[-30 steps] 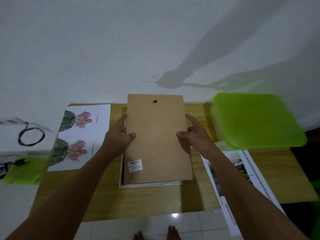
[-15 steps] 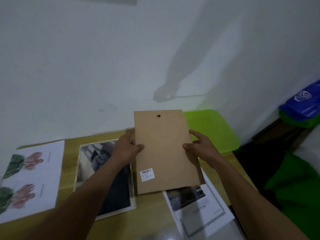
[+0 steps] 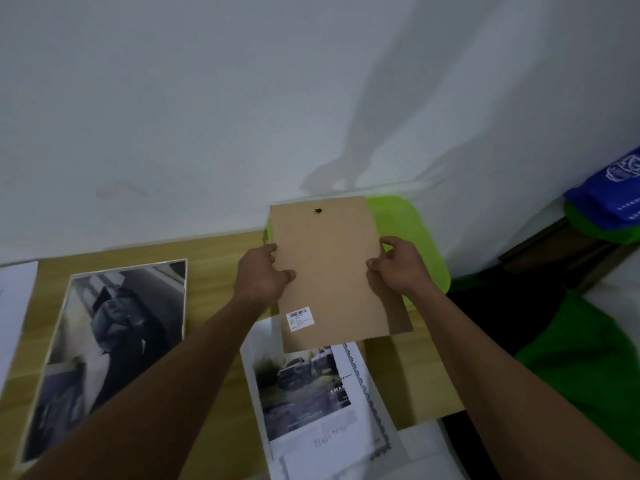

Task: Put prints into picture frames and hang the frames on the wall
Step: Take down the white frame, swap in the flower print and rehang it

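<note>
I hold a brown backing board up off the wooden table, its small black hanger hook near the top edge and a white barcode sticker low on its left. My left hand grips its left edge and my right hand grips its right edge. A white picture frame with a dark print in it lies flat on the table to the left. A printed sheet with a car photo lies below the board.
A lime-green plastic lid sits behind the board at the table's right end. A white wall rises behind the table. A blue bag and green cloth lie off to the right. Another white sheet shows at the far left.
Both hands lifted the board off the frame and carried it to the right, uncovering the framed print. The view swung right with it.
</note>
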Demonstrator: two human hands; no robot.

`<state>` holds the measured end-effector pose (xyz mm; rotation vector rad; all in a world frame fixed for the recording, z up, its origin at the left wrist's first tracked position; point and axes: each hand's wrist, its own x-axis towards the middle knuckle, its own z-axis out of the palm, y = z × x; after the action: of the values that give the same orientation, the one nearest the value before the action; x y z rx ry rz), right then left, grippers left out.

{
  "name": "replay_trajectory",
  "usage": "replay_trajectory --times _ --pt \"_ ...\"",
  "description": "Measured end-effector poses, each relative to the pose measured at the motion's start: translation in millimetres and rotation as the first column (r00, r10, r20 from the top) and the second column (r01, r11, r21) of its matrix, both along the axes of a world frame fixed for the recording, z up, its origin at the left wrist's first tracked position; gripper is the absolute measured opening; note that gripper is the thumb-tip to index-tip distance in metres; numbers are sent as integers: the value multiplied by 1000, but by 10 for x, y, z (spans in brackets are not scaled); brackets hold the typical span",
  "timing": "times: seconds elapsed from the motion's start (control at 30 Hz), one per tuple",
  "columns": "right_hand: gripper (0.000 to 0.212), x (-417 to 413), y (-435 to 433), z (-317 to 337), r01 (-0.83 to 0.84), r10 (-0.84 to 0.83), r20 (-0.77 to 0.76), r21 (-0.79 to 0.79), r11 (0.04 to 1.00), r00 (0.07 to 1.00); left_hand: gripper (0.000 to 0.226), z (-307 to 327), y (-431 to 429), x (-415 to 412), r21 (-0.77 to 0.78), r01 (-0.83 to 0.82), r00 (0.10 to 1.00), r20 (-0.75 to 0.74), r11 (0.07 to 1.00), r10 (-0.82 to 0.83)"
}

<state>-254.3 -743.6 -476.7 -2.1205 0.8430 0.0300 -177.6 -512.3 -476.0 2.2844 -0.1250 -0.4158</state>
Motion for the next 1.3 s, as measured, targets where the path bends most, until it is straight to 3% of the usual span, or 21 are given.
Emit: replay_trajectory --times 0.23,0.43,0.57,0.67,0.9,1.13,1.3 --pt "57 -49 -29 -171 -117 105 -88 -153 981 991 72 -207 -121 -6 183 47 995 80 982 -63" --pt "43 -114 54 -134 -311 233 -241 -365 878 942 70 -265 -131 -33 342 168 953 183 924 -240" --pt "41 -135 79 -103 -366 277 -271 -375 852 922 71 -257 -121 -36 423 239 931 157 874 -330" --pt "33 -132 118 -30 -367 291 -242 -380 849 926 68 -210 -70 -49 414 259 924 157 873 -348" --pt "51 29 649 239 -402 371 -157 -410 819 915 61 -39 524 -103 288 174 942 230 942 -244" --pt "38 144 1800 329 -481 464 -149 -418 771 873 64 -17 1730 -231 294 107 946 264 950 -189" --pt "40 188 2754 159 -546 515 -188 -370 752 836 41 -70 2629 -231 294 133 947 244 947 -209"
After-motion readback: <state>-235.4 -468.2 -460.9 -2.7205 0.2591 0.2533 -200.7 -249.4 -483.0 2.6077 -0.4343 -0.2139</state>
